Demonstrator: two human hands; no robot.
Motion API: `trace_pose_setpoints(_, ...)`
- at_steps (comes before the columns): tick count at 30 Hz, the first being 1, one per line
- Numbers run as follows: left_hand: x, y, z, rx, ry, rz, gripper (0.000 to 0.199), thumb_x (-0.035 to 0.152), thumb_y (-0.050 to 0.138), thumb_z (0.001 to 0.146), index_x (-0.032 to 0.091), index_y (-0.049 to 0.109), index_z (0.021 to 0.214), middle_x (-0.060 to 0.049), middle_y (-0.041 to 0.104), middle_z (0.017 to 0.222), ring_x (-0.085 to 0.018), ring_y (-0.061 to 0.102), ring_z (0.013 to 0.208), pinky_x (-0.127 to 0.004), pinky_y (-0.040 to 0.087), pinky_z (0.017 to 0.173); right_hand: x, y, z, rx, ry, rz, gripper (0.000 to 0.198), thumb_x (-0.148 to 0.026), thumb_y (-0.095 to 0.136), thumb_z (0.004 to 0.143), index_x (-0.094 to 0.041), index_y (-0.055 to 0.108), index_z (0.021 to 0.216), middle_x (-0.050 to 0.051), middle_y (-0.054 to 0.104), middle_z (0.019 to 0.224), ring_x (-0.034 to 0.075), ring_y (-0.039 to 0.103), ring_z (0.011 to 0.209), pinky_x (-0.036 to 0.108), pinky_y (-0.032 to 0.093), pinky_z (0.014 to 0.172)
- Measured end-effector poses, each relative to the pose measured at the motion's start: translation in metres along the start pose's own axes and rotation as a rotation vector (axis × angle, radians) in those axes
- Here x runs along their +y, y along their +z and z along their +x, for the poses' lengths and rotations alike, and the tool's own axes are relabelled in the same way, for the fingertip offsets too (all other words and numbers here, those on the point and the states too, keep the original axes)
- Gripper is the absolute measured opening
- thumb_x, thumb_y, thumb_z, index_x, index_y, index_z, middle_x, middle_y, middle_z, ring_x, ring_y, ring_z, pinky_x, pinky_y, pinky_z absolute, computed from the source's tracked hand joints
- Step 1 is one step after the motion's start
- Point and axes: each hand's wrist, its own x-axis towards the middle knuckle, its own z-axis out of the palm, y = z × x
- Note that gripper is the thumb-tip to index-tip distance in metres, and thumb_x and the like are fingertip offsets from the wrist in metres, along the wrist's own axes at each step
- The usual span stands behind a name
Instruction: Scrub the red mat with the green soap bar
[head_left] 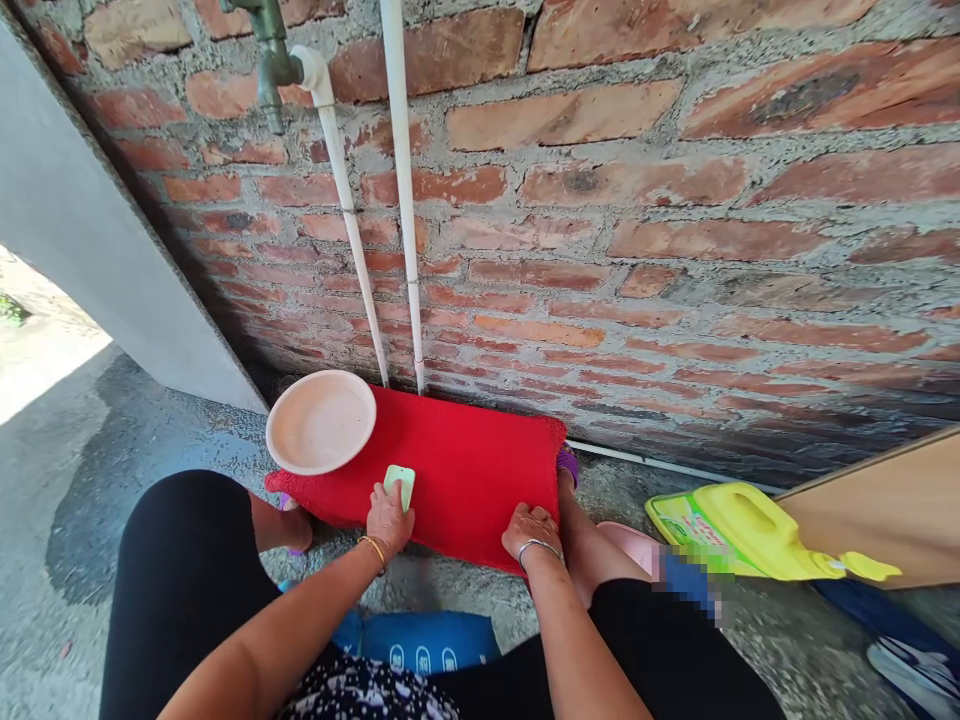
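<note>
- Largest is the wall (540,290), and next comes the cloth (472,450), spread red at its foot; what props it up is hidden from us. Its long axis runs left to right, roughly along the wall.
- We judge the cloth soft and limp, heavier if wet, and best taken by its near corners.
- Over its far left corner sits the basin (322,412), mouth up, probably light and stiff; we would take it by the rim.
- Our right hand (532,533) lies by the near right corner, fingers bent on the cloth; we cannot tell whether they pinch or only press.
- Our left hand (389,517), left of the near edge's middle, pinches the bar (403,482).
- Smallest, this pale green bar points its free end and long axis towards the far edge. We expect it light, firm, slippery if wet, and best gripped along its long sides.
</note>
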Motion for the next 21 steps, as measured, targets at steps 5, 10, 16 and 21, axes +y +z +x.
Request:
trace_pose_setpoints(5,0.030,0.038,-0.036,-0.297,0.498,0.124,0.069,0.038,0.061,0.077,0.033,0.037,0.141,-0.010,0.036,0.144,-0.031,0.039,0.130,-0.043,0.041,0.102,0.001,0.004,0.002,0.009,-0.014,0.001,0.056,-0.031,0.049,0.081,-0.005,0.047,0.131,0.030,0.050,0.127,0.036,0.053,0.118,0.053,0.039,0.095)
trace_pose_setpoints(10,0.015,0.016,-0.017,-0.150,0.305,0.035,0.063,0.036,0.058,0.080,0.029,0.040,0.140,-0.011,0.041,0.138,-0.028,0.045,0.123,-0.038,0.042,0.101,0.002,0.006,0.003,0.011,-0.017,-0.010,0.055,-0.029,0.047,0.082,-0.004,0.047,0.131,0.030,0.050,0.126,0.037,0.053,0.118,0.052,0.040,0.094)
trace_pose_setpoints(16,0.005,-0.019,0.018,0.061,-0.049,-0.019,0.056,0.033,0.050,0.086,0.019,0.038,0.140,-0.015,0.048,0.126,-0.027,0.052,0.114,-0.038,0.044,0.096,-0.006,-0.004,-0.003,-0.012,0.044,-0.032,0.051,-0.020,0.040,0.085,-0.001,0.047,0.132,0.031,0.046,0.133,0.036,0.051,0.122,0.048,0.039,0.096)
trace_pose_setpoints(21,0.032,0.016,-0.016,-0.221,0.320,0.029,0.065,0.033,0.064,0.076,0.026,0.044,0.137,-0.012,0.042,0.137,-0.030,0.046,0.125,-0.040,0.041,0.101,-0.009,-0.010,-0.009,-0.013,0.055,-0.028,0.051,-0.015,0.037,0.085,0.000,0.045,0.133,0.033,0.044,0.134,0.036,0.052,0.122,0.046,0.039,0.095)
